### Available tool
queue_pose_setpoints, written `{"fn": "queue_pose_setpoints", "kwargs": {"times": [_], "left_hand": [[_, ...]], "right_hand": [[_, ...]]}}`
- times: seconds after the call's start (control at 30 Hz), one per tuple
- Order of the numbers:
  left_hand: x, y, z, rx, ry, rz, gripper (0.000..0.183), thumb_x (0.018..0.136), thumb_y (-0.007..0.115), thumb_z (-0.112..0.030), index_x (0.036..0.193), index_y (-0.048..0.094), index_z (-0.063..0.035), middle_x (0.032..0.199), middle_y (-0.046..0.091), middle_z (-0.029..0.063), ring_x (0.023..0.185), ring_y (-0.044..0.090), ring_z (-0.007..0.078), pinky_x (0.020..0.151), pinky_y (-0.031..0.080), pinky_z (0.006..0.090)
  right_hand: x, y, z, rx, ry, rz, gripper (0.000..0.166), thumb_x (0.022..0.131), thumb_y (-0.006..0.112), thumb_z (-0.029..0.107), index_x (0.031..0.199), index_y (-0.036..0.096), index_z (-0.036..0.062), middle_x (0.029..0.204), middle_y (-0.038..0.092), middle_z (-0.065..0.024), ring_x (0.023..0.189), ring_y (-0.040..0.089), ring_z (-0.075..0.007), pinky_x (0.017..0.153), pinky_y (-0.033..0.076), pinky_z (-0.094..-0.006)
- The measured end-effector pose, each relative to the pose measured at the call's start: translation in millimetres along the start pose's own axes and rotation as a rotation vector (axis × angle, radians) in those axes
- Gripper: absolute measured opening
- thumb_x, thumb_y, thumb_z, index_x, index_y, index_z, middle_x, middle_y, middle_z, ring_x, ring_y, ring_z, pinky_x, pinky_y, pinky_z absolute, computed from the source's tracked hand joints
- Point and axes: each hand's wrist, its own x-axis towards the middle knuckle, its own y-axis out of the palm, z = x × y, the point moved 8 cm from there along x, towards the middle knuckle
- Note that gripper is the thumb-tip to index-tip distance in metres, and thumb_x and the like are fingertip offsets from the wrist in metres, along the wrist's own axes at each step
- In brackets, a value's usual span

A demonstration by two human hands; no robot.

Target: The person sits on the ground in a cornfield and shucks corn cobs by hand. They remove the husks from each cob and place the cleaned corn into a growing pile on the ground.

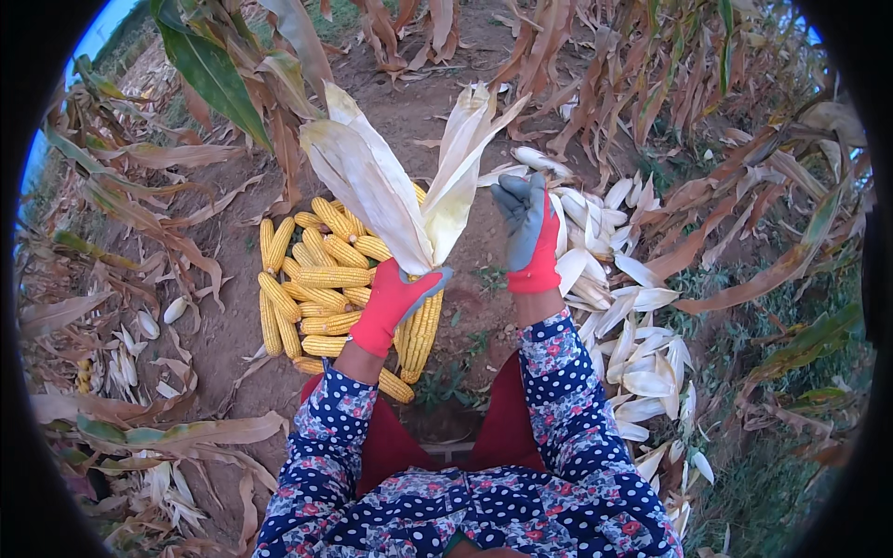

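Note:
My left hand (394,300), in a red and grey work glove, grips a corn ear at the base of its peeled-back husk. The bare yellow cob (421,331) points down towards my lap. Pale husk leaves (373,188) spread upward from the grip in two bunches. My right hand (527,227), gloved alike, is raised to the right of the husk, apart from it. Its fingers are curled, and nothing shows in them. Beneath and left of my left hand lies a pile of husked corn ears (317,275) on the soil.
A heap of stripped husks (593,223) lies right of my right hand and trails down beside my right sleeve. Dry corn stalks (600,70) stand ahead, with drooping leaves (167,237) on the left. Bare soil (464,307) shows between my forearms. Green weeds (739,307) grow at right.

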Motion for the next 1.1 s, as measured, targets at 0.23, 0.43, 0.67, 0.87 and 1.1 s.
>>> {"fn": "queue_pose_setpoints", "kwargs": {"times": [0.23,0.43,0.67,0.87,1.1], "left_hand": [[1,-8,15,0.245,-0.101,0.014,0.049,0.07,0.08,-0.029,0.107,0.064,0.0,0.098,0.07,0.0135,0.09,0.068,0.0233,0.076,0.052,0.0339],[0,-9,-11,0.654,0.105,-0.091,0.05,0.067,0.08,-0.037,0.104,0.065,-0.0069,0.093,0.069,0.0127,0.086,0.066,0.0312,0.073,0.052,0.0396],[1,-1,-2,0.725,0.079,-0.018,0.052,0.066,0.079,-0.038,0.105,0.064,-0.0067,0.095,0.069,0.0134,0.088,0.066,0.0312,0.075,0.052,0.0399],[1,2,-2,0.688,0.093,-0.001,0.052,0.067,0.078,-0.037,0.105,0.064,-0.0061,0.094,0.069,0.0137,0.088,0.066,0.0314,0.074,0.052,0.0397],[-1,6,-1,0.664,0.082,0.034,0.05,0.067,0.078,-0.037,0.103,0.064,-0.0059,0.093,0.069,0.0138,0.086,0.066,0.0316,0.074,0.052,0.0394]], "right_hand": [[-3,12,14,-0.233,-0.069,0.037,0.048,0.1,0.042,0.04,0.118,0.055,-0.0021,0.113,0.062,-0.0154,0.101,0.062,-0.0232,0.095,0.046,-0.0335],[-1,19,2,-0.125,-0.013,0.196,0.05,0.097,0.051,0.038,0.131,0.047,0.0016,0.119,0.057,-0.0094,0.108,0.057,-0.0183,0.096,0.044,-0.0329],[-6,16,2,-0.286,0.076,0.114,0.072,0.091,0.058,0.048,0.133,0.04,-0.0072,0.124,0.052,-0.0132,0.114,0.052,-0.02,0.098,0.041,-0.0326],[1,1,-6,-0.146,0.184,0.06,0.058,0.091,0.061,0.041,0.123,0.049,-0.0054,0.113,0.056,-0.0092,0.101,0.054,-0.0148,0.087,0.045,-0.0281],[2,-11,-7,-0.234,0.106,0.079,0.019,0.091,0.06,0.018,0.101,0.059,0.0019,0.089,0.059,0.0016,0.078,0.053,-0.0067,0.073,0.047,-0.0244]]}}
